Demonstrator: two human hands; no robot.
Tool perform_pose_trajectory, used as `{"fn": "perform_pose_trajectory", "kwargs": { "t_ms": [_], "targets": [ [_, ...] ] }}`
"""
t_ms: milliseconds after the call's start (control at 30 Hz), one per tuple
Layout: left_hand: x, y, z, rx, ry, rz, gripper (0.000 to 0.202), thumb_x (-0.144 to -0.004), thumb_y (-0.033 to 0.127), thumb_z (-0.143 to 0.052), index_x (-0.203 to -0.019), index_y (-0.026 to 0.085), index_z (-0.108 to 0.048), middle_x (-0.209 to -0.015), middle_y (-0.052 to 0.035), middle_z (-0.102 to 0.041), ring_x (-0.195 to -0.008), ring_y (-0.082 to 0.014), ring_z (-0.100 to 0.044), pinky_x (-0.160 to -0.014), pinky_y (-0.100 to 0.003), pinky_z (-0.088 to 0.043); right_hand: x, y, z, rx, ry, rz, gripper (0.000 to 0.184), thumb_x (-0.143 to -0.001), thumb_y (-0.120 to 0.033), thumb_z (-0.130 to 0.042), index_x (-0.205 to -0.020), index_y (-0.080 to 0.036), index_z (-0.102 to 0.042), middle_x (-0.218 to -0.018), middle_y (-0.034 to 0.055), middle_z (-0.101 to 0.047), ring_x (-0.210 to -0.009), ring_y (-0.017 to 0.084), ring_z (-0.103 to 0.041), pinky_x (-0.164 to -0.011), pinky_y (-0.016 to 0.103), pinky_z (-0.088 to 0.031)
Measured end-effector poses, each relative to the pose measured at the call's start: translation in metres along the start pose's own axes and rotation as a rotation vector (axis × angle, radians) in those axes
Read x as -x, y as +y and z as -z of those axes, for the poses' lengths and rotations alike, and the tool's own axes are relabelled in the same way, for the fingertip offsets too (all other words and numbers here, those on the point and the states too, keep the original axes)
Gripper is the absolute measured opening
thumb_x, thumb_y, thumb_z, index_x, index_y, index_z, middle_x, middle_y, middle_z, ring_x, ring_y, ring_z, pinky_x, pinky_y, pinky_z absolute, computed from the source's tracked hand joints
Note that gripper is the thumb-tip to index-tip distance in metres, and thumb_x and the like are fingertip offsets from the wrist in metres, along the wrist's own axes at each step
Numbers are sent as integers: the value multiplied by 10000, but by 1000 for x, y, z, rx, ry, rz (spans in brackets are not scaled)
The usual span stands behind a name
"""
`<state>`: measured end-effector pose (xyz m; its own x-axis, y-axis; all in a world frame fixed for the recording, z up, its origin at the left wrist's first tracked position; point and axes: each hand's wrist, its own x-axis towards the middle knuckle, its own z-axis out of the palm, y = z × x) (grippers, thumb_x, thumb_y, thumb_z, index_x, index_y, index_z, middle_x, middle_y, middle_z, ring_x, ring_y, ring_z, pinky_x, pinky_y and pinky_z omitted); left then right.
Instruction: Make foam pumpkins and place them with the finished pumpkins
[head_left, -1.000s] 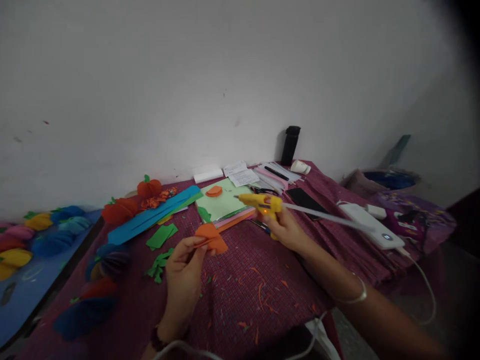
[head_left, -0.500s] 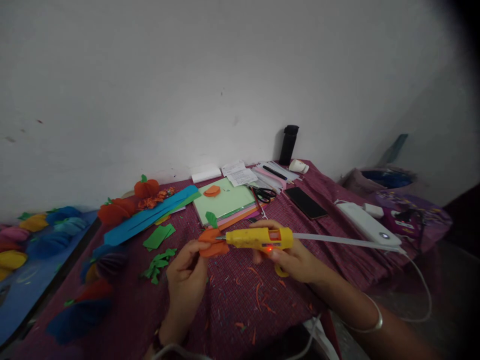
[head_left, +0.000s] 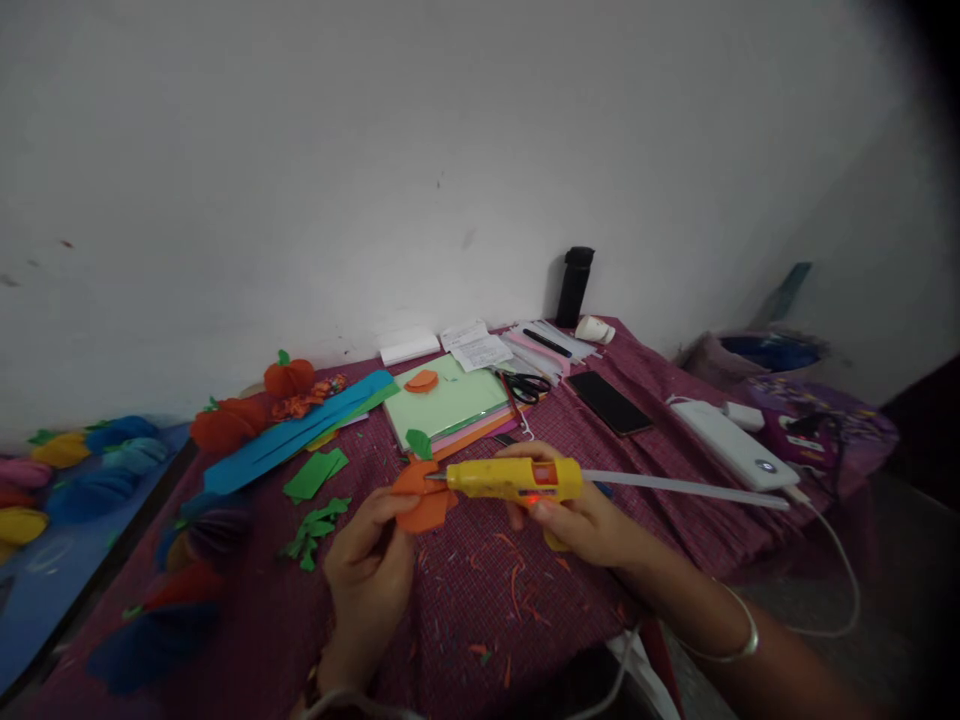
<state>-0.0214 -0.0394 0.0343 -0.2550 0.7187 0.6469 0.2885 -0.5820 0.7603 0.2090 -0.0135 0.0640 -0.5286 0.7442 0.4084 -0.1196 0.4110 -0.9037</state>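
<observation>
Orange paper (head_left: 420,498) pinched by left hand (head_left: 367,572); right hand (head_left: 589,522) grips glue gun (head_left: 516,480) (nozzle touching).

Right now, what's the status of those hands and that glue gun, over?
Left hand pinching orange folded paper piece. Right hand gripping yellow plastic glue gun, nozzle at the paper. Nothing between them.

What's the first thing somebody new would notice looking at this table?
The yellow glue gun in the right hand, at mid-table, stands out most, its nozzle at the orange paper piece pinched in the left hand. Next come the orange paper pumpkins by the wall at the far left of the maroon table, beside a long blue paper strip.
</observation>
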Motion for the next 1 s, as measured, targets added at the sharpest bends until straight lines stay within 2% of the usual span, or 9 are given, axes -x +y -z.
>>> {"fn": "perform_pose_trajectory", "kwargs": {
  "t_ms": [100, 200, 367, 533, 667, 767, 833, 900, 1000],
  "targets": [
    [0, 0, 0, 58, 26, 57, 144, -736, 95, -674, -813, 207, -722, -805, -3, -710, -726, -110, -659, -654, -175, -517, 4, 0, 3, 150, 15, 33, 472, -927, -441, -471, -1300, -167, -380, -914, 73, -594, -743, 149, -569, -684, 287, -488],
    [-2, -2, -1, 212, 66, 199, 122, -723, 128, -712, -818, 204, -712, -807, -2, -715, -713, -110, -666, -662, -187, -534, 10, -2, 7, 379, 1, 59, 454, -909, -378, -504, -1305, -174, -420, -1138, 128, -562, -913, 186, -590, -816, 336, -490],
    [-12, -2, -7, 458, 188, 351, 126, -648, 170, -783, -732, 189, -691, -685, 20, -697, -602, -100, -655, -583, -188, -553, -6, -1, 18, 665, -3, 43, 508, -864, -307, -563, -1348, -215, -438, -1236, 114, -574, -1044, 228, -585, -874, 355, -468],
    [-16, 0, -9, 508, 212, 399, 162, -615, 196, -810, -724, 174, -692, -682, 13, -697, -604, -102, -660, -573, -192, -568, -53, 33, 36, 1073, -58, -84, 600, -857, -242, -560, -1417, -131, -375, -1240, 186, -589, -1091, 287, -567, -933, 419, -413],
    [-16, -2, -6, 515, 192, 403, 174, -660, 196, -790, -799, 195, -686, -735, 28, -702, -614, -89, -658, -586, -195, -579, -69, 65, 47, 1250, -91, -256, 732, -801, -254, -624, -1449, -104, -318, -1235, 223, -573, -1104, 329, -555, -921, 444, -412],
    [-14, -4, -6, 473, 172, 365, 174, -695, 191, -768, -839, 202, -671, -737, 37, -698, -622, -91, -664, -597, -198, -584, -64, 67, 50, 1237, -97, -322, 730, -782, -247, -640, -1439, -120, -347, -1259, 222, -551, -1150, 356, -525, -948, 488, -394],
    [-11, -4, -7, 406, 156, 333, 169, -720, 189, -750, -864, 200, -662, -749, 33, -703, -627, -97, -674, -612, -209, -591, -59, 55, 46, 1136, -59, -274, 661, -792, -268, -644, -1395, -130, -412, -1289, 211, -527, -1200, 354, -485, -990, 509, -364],
    [-8, -3, -7, 320, 136, 298, 165, -739, 185, -733, -885, 193, -657, -771, 21, -713, -631, -106, -685, -622, -216, -597, -55, 37, 35, 880, -11, -149, 591, -827, -325, -627, -1359, -148, -439, -1311, 181, -513, -1235, 305, -463, -1027, 479, -350],
    [-4, 1, -8, 222, 97, 231, 154, -747, 177, -720, -887, 184, -658, -791, 3, -724, -636, -120, -698, -619, -218, -600, -51, 16, 9, 270, -59, -19, 545, -903, -424, -535, -1371, -191, -380, -1268, 127, -549, -1185, 212, -519, -988, 398, -416]
  ]
}}
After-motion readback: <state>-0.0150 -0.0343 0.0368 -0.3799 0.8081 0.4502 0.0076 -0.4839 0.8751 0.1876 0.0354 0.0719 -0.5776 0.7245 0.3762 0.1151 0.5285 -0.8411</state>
